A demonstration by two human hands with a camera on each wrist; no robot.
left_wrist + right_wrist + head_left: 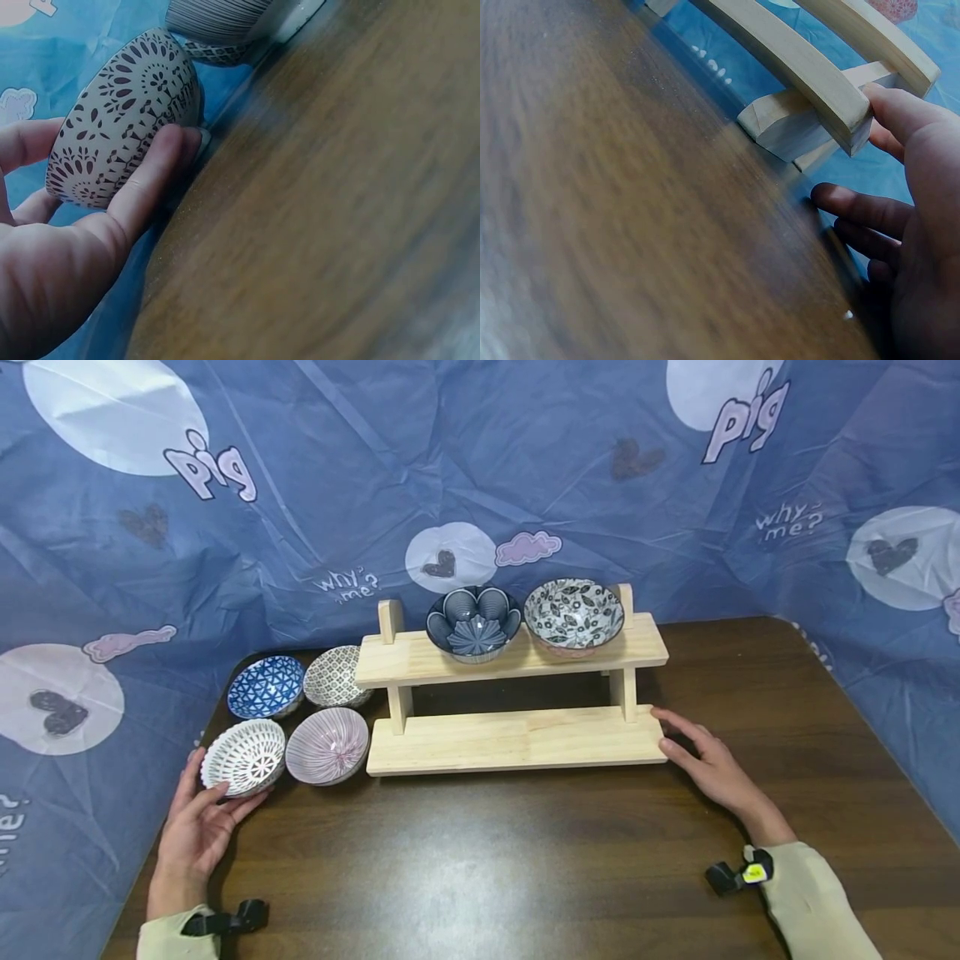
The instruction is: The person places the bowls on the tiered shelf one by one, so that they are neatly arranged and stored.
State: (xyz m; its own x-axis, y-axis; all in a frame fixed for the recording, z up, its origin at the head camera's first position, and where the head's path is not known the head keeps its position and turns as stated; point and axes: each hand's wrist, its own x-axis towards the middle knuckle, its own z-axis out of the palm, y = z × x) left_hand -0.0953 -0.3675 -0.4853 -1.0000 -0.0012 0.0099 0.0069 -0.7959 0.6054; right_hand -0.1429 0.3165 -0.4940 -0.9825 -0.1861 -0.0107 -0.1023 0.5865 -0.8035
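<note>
On the left, my left hand (197,835) grips a white bowl with a dark pattern (246,758), its thumb at the near side and fingers around the outside. In the left wrist view the bowl (124,120) is tilted, showing dark petal-like marks on its outer wall. A pink-purple striped bowl (327,746) stands just right of it. My right hand (712,768) touches the right end of the lower board of a two-tier wooden shelf (517,742) with thumb and index finger. In the right wrist view its other fingers (862,210) extend below the board, apart from it.
Behind the held bowl stand a blue-and-white bowl (266,687) and a bowl with a small dark pattern (337,677). On the upper board sit a dark blue petal bowl (476,631) and a leaf-patterned bowl (573,614). A blue printed cloth (315,485) hangs behind the brown table (480,860).
</note>
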